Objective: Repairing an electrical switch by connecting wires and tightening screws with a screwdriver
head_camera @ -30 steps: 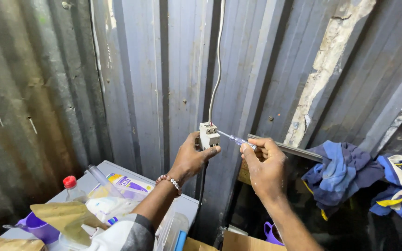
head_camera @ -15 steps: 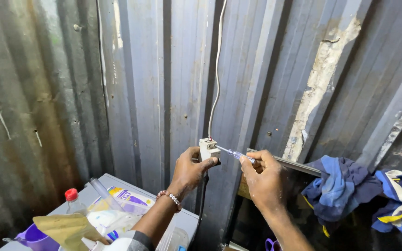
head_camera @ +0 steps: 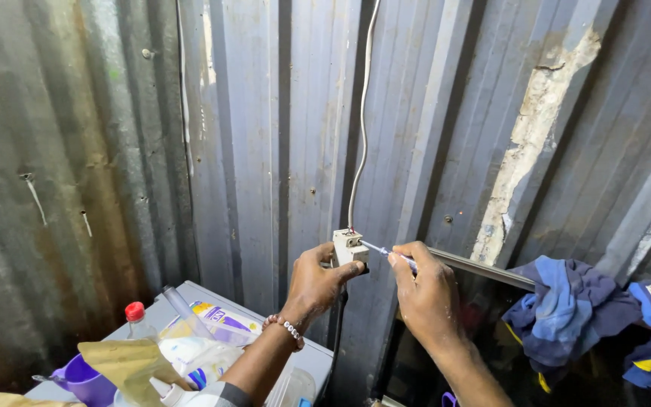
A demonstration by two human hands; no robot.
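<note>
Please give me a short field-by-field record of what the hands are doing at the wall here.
Left hand: left hand grips the small white electrical box against the corrugated metal wall
Right hand: right hand holds a thin screwdriver, tip at the box
Wiring: white cable runs up from the box
Nearby: blue clothes at right; red-capped bottle lower left

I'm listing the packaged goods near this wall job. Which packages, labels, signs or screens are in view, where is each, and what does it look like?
Pouch: lying on the grey surface at lower left, flat, white with purple and yellow printing.
Bottle: left of the pouch, upright, clear plastic with a red cap.
Tan bag: in front of the bottle, crumpled, plain.
No signs or screens show.
</note>
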